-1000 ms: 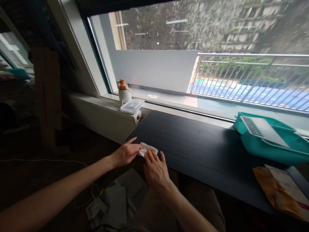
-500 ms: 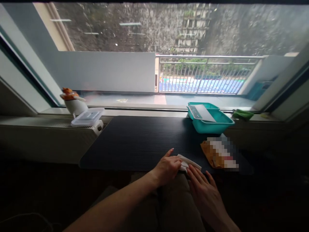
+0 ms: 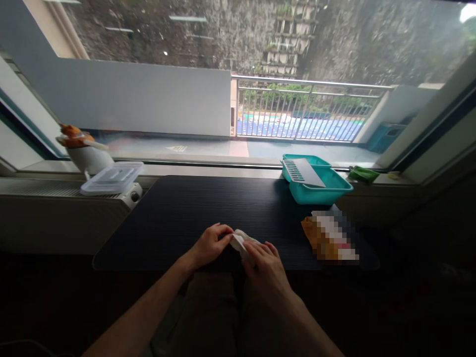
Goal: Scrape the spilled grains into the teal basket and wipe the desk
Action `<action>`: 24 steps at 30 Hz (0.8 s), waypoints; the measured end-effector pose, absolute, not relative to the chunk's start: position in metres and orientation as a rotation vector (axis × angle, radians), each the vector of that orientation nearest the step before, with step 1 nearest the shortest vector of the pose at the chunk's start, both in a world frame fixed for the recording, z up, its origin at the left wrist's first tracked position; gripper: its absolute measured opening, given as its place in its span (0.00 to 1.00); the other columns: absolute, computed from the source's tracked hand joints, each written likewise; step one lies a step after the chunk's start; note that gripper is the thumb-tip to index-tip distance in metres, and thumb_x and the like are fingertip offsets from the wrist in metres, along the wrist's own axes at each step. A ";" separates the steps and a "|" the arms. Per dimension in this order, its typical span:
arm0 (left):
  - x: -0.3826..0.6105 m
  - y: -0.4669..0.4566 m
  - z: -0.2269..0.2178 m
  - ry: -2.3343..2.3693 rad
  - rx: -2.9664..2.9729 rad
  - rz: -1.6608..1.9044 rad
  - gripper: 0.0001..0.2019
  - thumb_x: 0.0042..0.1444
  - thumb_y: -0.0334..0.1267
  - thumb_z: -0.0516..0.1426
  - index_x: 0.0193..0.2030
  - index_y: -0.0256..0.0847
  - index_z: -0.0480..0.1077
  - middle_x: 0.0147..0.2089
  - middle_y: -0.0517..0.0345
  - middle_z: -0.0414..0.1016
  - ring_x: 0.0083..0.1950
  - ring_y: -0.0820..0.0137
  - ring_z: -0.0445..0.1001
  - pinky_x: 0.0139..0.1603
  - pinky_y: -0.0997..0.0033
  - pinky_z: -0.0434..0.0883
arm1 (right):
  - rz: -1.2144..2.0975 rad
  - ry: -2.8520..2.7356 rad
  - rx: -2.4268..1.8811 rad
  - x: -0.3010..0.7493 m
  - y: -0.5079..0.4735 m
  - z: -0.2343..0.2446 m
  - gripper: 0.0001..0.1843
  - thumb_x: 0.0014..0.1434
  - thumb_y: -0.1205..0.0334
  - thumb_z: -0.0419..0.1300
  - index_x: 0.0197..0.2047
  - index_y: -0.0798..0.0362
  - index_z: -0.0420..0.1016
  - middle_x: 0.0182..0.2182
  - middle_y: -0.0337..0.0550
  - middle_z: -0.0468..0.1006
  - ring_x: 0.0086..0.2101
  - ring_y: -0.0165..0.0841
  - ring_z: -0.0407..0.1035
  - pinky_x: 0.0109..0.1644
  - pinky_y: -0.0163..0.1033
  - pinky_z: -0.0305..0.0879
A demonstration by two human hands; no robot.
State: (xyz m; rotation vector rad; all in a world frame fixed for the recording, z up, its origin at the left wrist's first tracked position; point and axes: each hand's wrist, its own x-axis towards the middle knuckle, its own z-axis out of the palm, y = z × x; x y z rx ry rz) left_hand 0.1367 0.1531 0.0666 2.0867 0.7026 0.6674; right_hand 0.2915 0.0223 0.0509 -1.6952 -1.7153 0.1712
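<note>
A crumpled, partly folded white tissue (image 3: 240, 239) lies between my hands, near the front edge of the black table (image 3: 208, 203). My left hand (image 3: 211, 244) pinches its left corner between thumb and fingertips. On the other side, my right hand (image 3: 268, 265) grips the tissue, its fingers laid over the right part and its thumb hidden below. Right of my hands lies an orange-brown packet (image 3: 309, 233), much of it blurred out.
A teal plastic basket (image 3: 316, 195) with a white slotted plate (image 3: 305, 171) across it stands at the back right. Beyond it is a green crumpled item (image 3: 363, 174) on the sill. A clear lid (image 3: 112, 177) and a white pot (image 3: 89, 157) are at the left, by the window.
Both hands have moved left with the tissue, from the table's edge to further over its top. The tissue looks more bunched now. The view has shifted slightly.
</note>
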 end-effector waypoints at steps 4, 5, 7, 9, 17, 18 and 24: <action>0.134 0.164 0.081 0.856 1.803 0.722 0.14 0.57 0.46 0.53 0.34 0.38 0.73 0.31 0.57 0.77 0.34 0.66 0.75 0.39 0.68 0.71 | 0.637 -1.298 -1.541 0.305 0.057 0.061 0.18 0.53 0.57 0.61 0.46 0.56 0.76 0.37 0.46 0.81 0.37 0.41 0.74 0.44 0.44 0.68; 0.136 0.164 0.085 0.852 1.738 0.724 0.17 0.58 0.49 0.52 0.35 0.37 0.73 0.31 0.56 0.77 0.34 0.66 0.75 0.38 0.68 0.71 | 0.748 -1.182 -1.476 0.309 0.063 0.063 0.17 0.52 0.54 0.62 0.42 0.56 0.77 0.33 0.45 0.81 0.34 0.39 0.74 0.40 0.42 0.69; 0.141 0.161 0.092 0.805 1.625 0.706 0.23 0.59 0.54 0.49 0.38 0.36 0.73 0.33 0.53 0.77 0.35 0.66 0.76 0.39 0.67 0.72 | 0.897 -0.976 -1.366 0.316 0.070 0.068 0.19 0.49 0.49 0.64 0.37 0.57 0.78 0.28 0.43 0.80 0.30 0.37 0.73 0.34 0.39 0.69; 0.147 0.158 0.097 0.752 1.539 0.679 0.25 0.56 0.58 0.52 0.41 0.36 0.73 0.35 0.51 0.78 0.36 0.65 0.76 0.39 0.67 0.72 | 0.954 -0.826 -1.322 0.322 0.072 0.073 0.22 0.44 0.47 0.68 0.36 0.56 0.79 0.27 0.42 0.80 0.29 0.36 0.73 0.32 0.38 0.69; 0.187 0.151 0.089 0.826 1.394 0.759 0.17 0.47 0.51 0.62 0.33 0.37 0.73 0.28 0.59 0.76 0.28 0.72 0.72 0.28 0.75 0.68 | 0.994 -0.778 -1.307 0.339 0.063 0.081 0.26 0.46 0.42 0.65 0.41 0.54 0.77 0.31 0.43 0.79 0.31 0.37 0.73 0.30 0.37 0.70; 0.192 0.150 0.088 0.834 1.393 0.762 0.17 0.47 0.51 0.62 0.32 0.38 0.73 0.27 0.59 0.76 0.26 0.72 0.72 0.26 0.75 0.68 | 0.968 -0.828 -1.313 0.343 0.062 0.082 0.26 0.45 0.44 0.67 0.43 0.54 0.76 0.32 0.43 0.79 0.32 0.37 0.73 0.30 0.36 0.70; 0.218 0.143 0.093 0.837 1.435 0.804 0.15 0.48 0.51 0.60 0.29 0.39 0.73 0.24 0.61 0.74 0.23 0.72 0.70 0.23 0.75 0.67 | 0.816 -0.974 -1.338 0.363 0.055 0.090 0.38 0.43 0.50 0.69 0.56 0.54 0.68 0.41 0.43 0.79 0.41 0.38 0.73 0.43 0.39 0.70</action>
